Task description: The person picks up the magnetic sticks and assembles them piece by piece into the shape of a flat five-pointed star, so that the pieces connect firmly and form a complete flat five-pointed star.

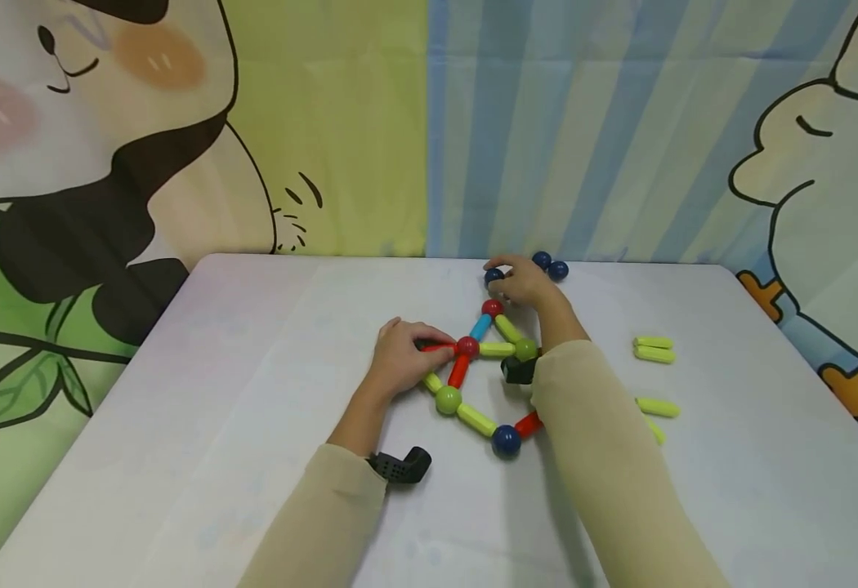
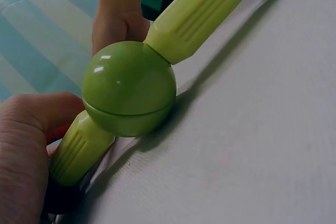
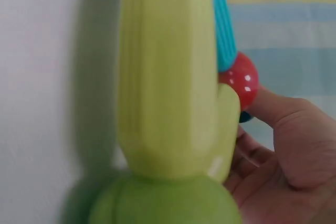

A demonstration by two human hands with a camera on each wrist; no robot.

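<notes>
The dark blue ball (image 1: 494, 278) is pinched between the thumb and forefinger of the right hand (image 1: 525, 282). Just below this hand is the far red ball (image 1: 492, 308) of a frame of rods and balls (image 1: 498, 349). To its left and nearer, the left hand (image 1: 403, 355) appears to pinch a red rod (image 1: 440, 349). I judge that the step in hand is bringing or placing this ball, with the frame held steady; the next move calls for a firm left hand. Two spare blue balls (image 1: 558, 270) lie just right of the right hand, and loose yellow-green rods (image 1: 653, 354) farther right. The right sleeve (image 1: 598, 441) hides part of the frame. A dark ball (image 2: 60, 198) beside the left hand is only partly seen.
</notes>
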